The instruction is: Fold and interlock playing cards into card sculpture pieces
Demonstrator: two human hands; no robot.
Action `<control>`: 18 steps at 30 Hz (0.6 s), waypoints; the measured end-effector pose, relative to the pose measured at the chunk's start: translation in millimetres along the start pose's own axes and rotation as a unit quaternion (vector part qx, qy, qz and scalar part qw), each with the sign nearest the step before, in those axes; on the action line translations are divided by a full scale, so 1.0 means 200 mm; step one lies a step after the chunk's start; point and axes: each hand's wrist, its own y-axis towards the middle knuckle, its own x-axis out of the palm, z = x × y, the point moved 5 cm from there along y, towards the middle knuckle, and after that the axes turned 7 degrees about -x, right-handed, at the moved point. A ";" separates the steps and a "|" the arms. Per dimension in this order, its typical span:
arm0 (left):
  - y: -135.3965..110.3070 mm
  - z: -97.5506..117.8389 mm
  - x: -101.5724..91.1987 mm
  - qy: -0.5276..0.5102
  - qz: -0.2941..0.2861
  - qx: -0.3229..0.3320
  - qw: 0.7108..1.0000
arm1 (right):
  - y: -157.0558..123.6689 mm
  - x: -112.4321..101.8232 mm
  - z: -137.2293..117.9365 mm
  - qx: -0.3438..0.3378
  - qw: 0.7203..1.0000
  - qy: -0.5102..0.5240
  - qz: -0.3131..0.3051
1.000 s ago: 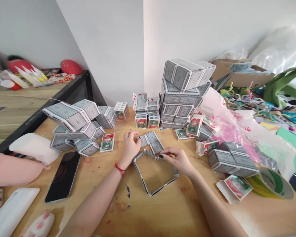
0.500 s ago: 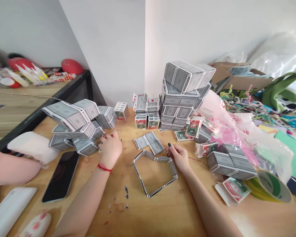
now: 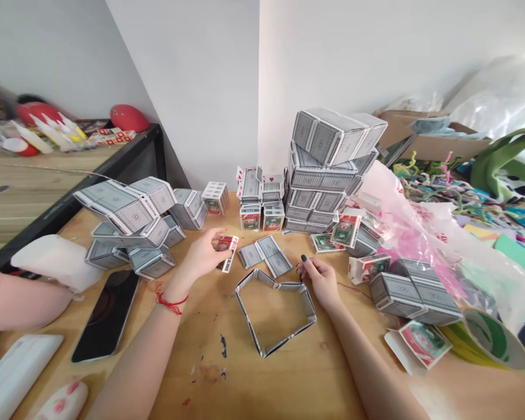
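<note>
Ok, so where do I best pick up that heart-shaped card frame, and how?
The heart-shaped card frame is probably best pinched lightly by its right wall, from above. That wall is thin and stands upright beside the frame's open middle, leaving room inside; it looks easy to bend.

The left hand (image 3: 201, 255) holds a card box (image 3: 230, 255); the loosely curled right hand (image 3: 321, 281) is near flat cards (image 3: 276, 256) and a heart-shaped frame (image 3: 308, 305) on the table (image 3: 306, 379).
</note>
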 end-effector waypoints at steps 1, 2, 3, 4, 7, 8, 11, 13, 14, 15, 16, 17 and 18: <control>0.00 0.01 0.03 -0.084 -0.043 -0.003 0.996 | 0.00 0.00 0.00 0.002 1.000 0.009 0.003; -0.01 0.03 0.05 -0.158 -0.083 -0.008 0.984 | 0.01 -0.01 0.01 0.006 1.000 0.019 0.004; -0.02 0.04 0.08 -0.216 -0.115 -0.015 0.970 | 0.01 -0.01 0.01 0.010 0.999 0.031 0.004; -0.03 0.05 0.10 -0.256 -0.137 -0.023 0.957 | 0.01 -0.02 0.02 0.015 0.999 0.043 0.003; -0.05 0.08 0.16 -0.308 -0.169 -0.044 0.935 | 0.02 -0.02 0.04 0.025 0.997 0.070 -0.004; -0.05 0.09 0.18 -0.318 -0.175 -0.046 0.931 | 0.03 -0.01 0.05 0.028 0.997 0.075 -0.005; -0.04 0.12 0.25 -0.346 -0.183 -0.042 0.919 | 0.05 0.04 0.04 0.035 0.995 0.093 -0.028; -0.03 0.14 0.30 -0.367 -0.182 -0.031 0.912 | 0.06 0.10 0.01 0.043 0.989 0.113 -0.083; -0.02 0.15 0.33 -0.381 -0.186 -0.025 0.905 | 0.06 0.14 -0.02 0.047 0.984 0.126 -0.115; -0.02 0.16 0.35 -0.398 -0.194 -0.027 0.896 | 0.06 0.18 -0.04 0.051 0.979 0.133 -0.146; -0.02 0.17 0.38 -0.413 -0.198 -0.031 0.888 | 0.07 0.20 -0.07 0.052 0.975 0.134 -0.167; -0.02 0.17 0.40 -0.426 -0.192 -0.033 0.884 | 0.07 0.22 -0.09 0.049 0.975 0.125 -0.176; -0.03 0.17 0.41 -0.440 -0.182 -0.033 0.879 | 0.07 0.23 -0.12 0.043 0.976 0.112 -0.183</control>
